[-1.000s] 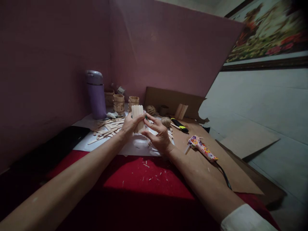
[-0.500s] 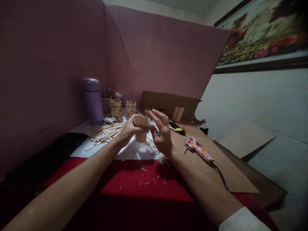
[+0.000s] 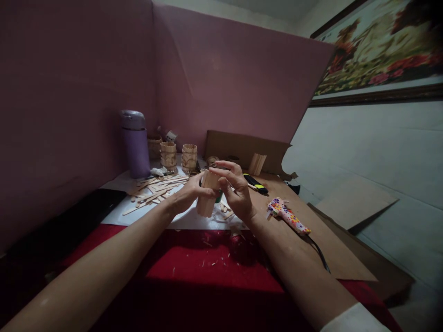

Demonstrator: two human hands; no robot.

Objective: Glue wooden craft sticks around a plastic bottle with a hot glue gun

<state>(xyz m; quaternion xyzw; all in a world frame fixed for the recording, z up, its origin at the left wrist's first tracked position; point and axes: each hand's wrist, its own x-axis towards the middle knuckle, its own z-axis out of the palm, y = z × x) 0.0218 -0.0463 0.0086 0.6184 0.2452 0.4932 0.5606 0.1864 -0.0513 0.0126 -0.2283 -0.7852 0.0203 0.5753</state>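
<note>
While gripping the wooden-stick cylinder (image 3: 206,207) in the left hand (image 3: 188,193), also touching its upper end with the loosely curved, unclosed fingers of the right hand (image 3: 239,191). Held tilted above the white paper (image 3: 117,214), just right of the loose sticks (image 3: 155,190), with something green (image 3: 218,197) showing close behind. Beyond, near the purple bottle (image 3: 135,152), dark marks on a small white container (image 3: 170,136), too small to read. Rightward, on brown cardboard (image 3: 332,258), a flower-patterned glue gun (image 3: 289,217).

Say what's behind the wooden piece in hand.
Something green shows between the wooden piece and the right hand; the piece covers the rest, so I can't tell what it is.
</note>
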